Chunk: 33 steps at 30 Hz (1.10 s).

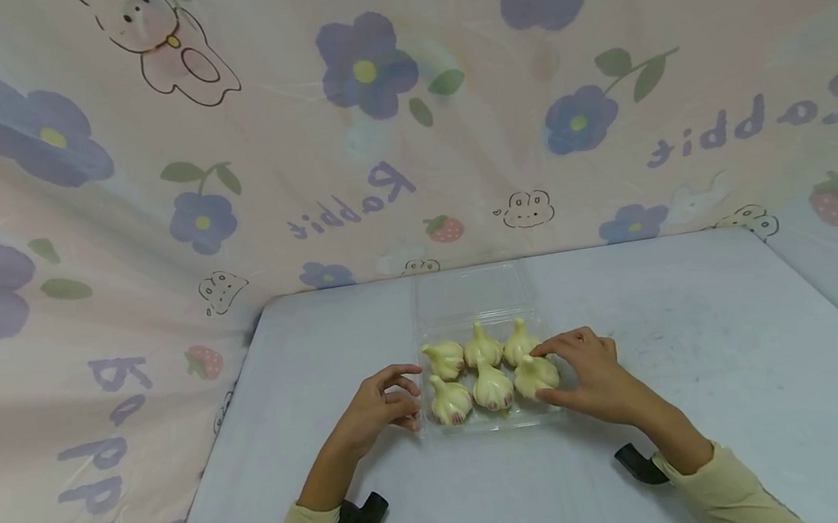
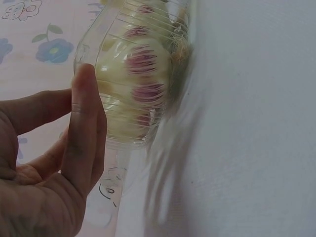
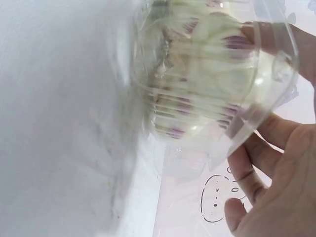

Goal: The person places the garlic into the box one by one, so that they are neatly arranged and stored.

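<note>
A clear plastic box (image 1: 497, 428) holds several cream-white garlic bulbs (image 1: 493, 389) with purplish root ends, set in two rows. At its left edge, my left hand (image 1: 381, 412) has bent fingers and holds the rim; the left wrist view shows the fingertips (image 2: 85, 74) on the clear edge. My right hand (image 1: 588, 375) reaches over the right side, thumb and index finger around the front right garlic bulb (image 1: 536, 375). In the right wrist view the box wall (image 3: 279, 94) partly covers that grip, and its other fingers stay outside the wall.
The box's clear lid (image 1: 471, 290) lies folded back toward the far edge. A white cloth covers the table (image 1: 683, 341), and a printed curtain (image 1: 456, 155) hangs behind it. Each wrist wears a black mount (image 1: 365, 513).
</note>
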### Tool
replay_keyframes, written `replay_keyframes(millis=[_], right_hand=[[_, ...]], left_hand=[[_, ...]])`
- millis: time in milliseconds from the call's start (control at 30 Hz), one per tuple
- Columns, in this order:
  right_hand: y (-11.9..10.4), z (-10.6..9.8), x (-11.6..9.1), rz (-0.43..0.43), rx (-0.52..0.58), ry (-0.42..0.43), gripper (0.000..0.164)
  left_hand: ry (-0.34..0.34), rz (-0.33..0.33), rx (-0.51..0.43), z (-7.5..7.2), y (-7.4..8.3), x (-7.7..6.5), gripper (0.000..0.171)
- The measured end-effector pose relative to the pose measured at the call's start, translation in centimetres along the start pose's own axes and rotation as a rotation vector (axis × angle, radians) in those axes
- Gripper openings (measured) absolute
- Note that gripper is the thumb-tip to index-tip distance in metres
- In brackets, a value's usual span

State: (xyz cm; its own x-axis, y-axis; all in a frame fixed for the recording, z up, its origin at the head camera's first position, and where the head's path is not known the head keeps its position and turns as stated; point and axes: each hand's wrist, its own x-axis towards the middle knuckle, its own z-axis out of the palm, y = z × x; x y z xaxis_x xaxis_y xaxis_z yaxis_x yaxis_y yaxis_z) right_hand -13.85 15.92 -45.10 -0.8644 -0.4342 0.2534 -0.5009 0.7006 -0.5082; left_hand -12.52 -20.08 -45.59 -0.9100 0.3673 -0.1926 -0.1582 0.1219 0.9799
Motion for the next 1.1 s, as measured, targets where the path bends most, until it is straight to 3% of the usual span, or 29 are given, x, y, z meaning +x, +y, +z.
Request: replay_keyframes(millis=[567,800,967,1100], right_hand=[[-0.2,0.1,-0.2,-0.046,-0.150,0.007,0.047],[-0.1,-0.3,-0.5,-0.047,-0.160,-0.023,0.045],[0.1,-1.9,-1.0,-0.027,-0.120,-0.065,0.050],[0.8,-3.3,-1.4,-0.006,-0.089,-0.109,0.058]], left_hand=[[-0.014,0.016,0.016,0.2,0.3,0.3,0.056],[-0.026,-0.014,0.126,-0.7,1.0,0.3,0.058],[0.093,-0.026,0.208,-1.6,2.1,1.7,0.054],[0.206,-0.038,0.220,-2.1,2.9,4.0,0.047]])
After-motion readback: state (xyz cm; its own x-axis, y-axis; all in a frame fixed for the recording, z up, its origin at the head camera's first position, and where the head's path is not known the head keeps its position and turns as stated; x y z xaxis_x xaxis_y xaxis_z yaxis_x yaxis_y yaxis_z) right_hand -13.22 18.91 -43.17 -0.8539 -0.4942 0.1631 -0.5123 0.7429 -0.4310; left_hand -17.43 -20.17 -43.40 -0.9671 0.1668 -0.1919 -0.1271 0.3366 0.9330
